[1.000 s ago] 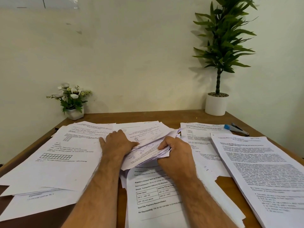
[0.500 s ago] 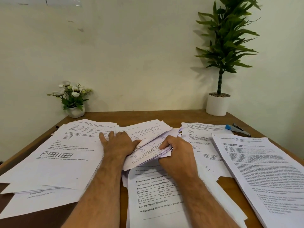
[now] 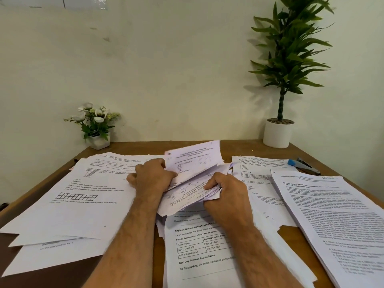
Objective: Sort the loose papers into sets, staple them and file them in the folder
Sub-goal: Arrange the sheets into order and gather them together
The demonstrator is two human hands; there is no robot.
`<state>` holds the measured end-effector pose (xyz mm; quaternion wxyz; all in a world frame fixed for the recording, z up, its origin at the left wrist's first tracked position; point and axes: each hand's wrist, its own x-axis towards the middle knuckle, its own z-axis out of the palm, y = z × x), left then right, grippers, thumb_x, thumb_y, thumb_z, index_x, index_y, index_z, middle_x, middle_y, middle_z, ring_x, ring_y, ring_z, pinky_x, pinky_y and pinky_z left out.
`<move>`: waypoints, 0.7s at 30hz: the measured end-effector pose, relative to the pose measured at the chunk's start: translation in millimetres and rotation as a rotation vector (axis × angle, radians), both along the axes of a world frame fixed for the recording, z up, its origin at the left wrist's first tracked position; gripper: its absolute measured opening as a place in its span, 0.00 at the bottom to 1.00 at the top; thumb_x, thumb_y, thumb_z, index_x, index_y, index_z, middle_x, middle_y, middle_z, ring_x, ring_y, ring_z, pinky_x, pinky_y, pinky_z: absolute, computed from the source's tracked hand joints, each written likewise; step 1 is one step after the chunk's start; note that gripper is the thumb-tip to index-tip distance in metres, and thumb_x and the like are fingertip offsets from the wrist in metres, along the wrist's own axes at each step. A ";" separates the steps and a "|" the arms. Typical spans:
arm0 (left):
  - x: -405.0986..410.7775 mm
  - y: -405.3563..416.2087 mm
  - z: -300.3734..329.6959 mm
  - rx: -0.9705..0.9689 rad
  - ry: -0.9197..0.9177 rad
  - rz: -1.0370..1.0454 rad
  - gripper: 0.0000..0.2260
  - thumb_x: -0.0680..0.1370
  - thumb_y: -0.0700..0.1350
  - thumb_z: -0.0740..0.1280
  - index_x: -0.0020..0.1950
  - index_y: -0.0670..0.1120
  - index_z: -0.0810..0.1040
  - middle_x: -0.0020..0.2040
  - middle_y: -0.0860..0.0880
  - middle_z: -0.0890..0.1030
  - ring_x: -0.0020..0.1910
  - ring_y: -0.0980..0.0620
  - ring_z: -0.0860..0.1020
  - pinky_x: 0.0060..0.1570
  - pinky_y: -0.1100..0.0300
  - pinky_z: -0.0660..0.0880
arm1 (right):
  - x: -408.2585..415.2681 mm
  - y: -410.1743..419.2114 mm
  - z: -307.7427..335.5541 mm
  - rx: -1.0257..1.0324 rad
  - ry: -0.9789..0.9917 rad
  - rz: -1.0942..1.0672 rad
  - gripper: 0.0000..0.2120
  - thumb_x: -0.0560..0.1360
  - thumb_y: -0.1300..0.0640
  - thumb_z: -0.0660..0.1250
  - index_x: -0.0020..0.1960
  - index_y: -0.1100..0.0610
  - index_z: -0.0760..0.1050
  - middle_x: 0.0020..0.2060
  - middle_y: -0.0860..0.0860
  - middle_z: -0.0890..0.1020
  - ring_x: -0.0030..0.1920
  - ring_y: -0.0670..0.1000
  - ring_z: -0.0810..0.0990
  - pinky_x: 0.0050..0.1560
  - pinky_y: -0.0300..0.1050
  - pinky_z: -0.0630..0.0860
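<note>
Now the left hand [image 3: 152,175] has its fingers curled round the top sheet [image 3: 194,160] of the central bundle [image 3: 188,196] and holds it lifted, its far edge standing up off the rest; half a second ago that hand lay flat with spread fingers beside the bundle and the sheet lay down with the others. The right hand [image 3: 225,193] is still clenched on the bundle's right end, thumb on top, fingers tucked under the crumpled edges, much as it was before. The bundle sits at the middle of the wooden table [image 3: 128,147], resting over a printed page with a table of order values [image 3: 199,246].

Left of the hands, a broad spread of sheets [image 3: 76,196] covers the table, one showing a small grid drawing; it has not shifted. To the right lie more sheets [image 3: 259,179], and beyond them a thick stack of printed pages [image 3: 332,215] runs to the near right edge. A stapler [image 3: 304,165] with a blue end lies near the far right, just past that stack. No folder is in view.

At the back stand a small pot of white flowers [image 3: 94,123] on the left and a tall green plant in a white pot [image 3: 279,132] on the right, both against the pale wall.
</note>
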<state>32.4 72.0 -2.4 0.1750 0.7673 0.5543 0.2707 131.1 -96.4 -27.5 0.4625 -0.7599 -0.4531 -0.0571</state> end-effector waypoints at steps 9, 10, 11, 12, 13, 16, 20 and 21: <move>-5.5 -8.8 8.1 -0.173 -0.604 -0.200 0.04 0.78 0.49 0.72 0.47 0.49 0.84 0.44 0.53 0.86 0.43 0.54 0.83 0.37 0.62 0.73 | -2.0 -1.3 -0.4 0.078 0.024 0.027 0.08 0.60 0.54 0.69 0.39 0.49 0.79 0.37 0.41 0.78 0.39 0.43 0.77 0.37 0.39 0.74; -5.1 -8.7 8.6 -0.153 -0.594 -0.211 0.04 0.79 0.49 0.72 0.49 0.49 0.85 0.44 0.54 0.86 0.43 0.54 0.83 0.38 0.62 0.73 | -2.2 -2.1 0.6 0.074 0.024 0.029 0.07 0.61 0.54 0.70 0.40 0.49 0.79 0.37 0.41 0.78 0.39 0.43 0.76 0.36 0.38 0.73; -5.0 -9.6 9.9 -0.130 -0.573 -0.219 0.04 0.79 0.49 0.72 0.50 0.49 0.85 0.44 0.54 0.86 0.43 0.54 0.83 0.38 0.63 0.73 | -2.1 -2.6 1.6 0.062 0.028 0.035 0.07 0.62 0.55 0.71 0.40 0.49 0.78 0.37 0.41 0.78 0.40 0.43 0.76 0.36 0.35 0.71; -4.4 -10.8 11.2 -0.109 -0.553 -0.221 0.04 0.79 0.49 0.72 0.49 0.50 0.85 0.43 0.54 0.85 0.41 0.55 0.83 0.38 0.63 0.73 | -2.3 -3.1 2.5 0.043 0.031 0.041 0.07 0.63 0.56 0.73 0.40 0.48 0.78 0.37 0.41 0.77 0.40 0.42 0.75 0.35 0.32 0.68; -3.4 -11.6 12.0 -0.079 -0.531 -0.209 0.06 0.78 0.51 0.72 0.46 0.50 0.84 0.40 0.55 0.85 0.40 0.56 0.83 0.38 0.62 0.73 | -2.4 -3.1 3.0 0.029 0.031 0.047 0.08 0.64 0.56 0.73 0.40 0.48 0.77 0.38 0.40 0.77 0.40 0.42 0.75 0.35 0.30 0.67; -3.9 -14.1 13.1 -0.003 -0.502 -0.130 0.12 0.78 0.56 0.71 0.40 0.50 0.83 0.35 0.55 0.84 0.37 0.54 0.82 0.43 0.55 0.78 | -2.4 -3.1 1.6 0.042 0.037 0.042 0.08 0.62 0.53 0.69 0.41 0.49 0.78 0.40 0.42 0.80 0.42 0.45 0.78 0.37 0.34 0.72; -16.1 -9.2 17.1 -0.037 -0.702 -0.020 0.09 0.81 0.51 0.67 0.45 0.49 0.80 0.42 0.53 0.84 0.41 0.49 0.83 0.40 0.55 0.78 | -1.9 -2.8 0.1 0.055 0.023 0.023 0.09 0.63 0.58 0.72 0.41 0.49 0.79 0.41 0.44 0.80 0.43 0.46 0.78 0.38 0.38 0.75; -19.9 -7.6 18.8 0.018 -0.753 0.044 0.10 0.82 0.51 0.66 0.46 0.47 0.79 0.41 0.52 0.83 0.41 0.47 0.83 0.39 0.55 0.77 | -2.0 -3.0 0.6 0.056 0.018 0.020 0.09 0.63 0.60 0.74 0.41 0.49 0.79 0.41 0.44 0.80 0.43 0.46 0.78 0.37 0.36 0.73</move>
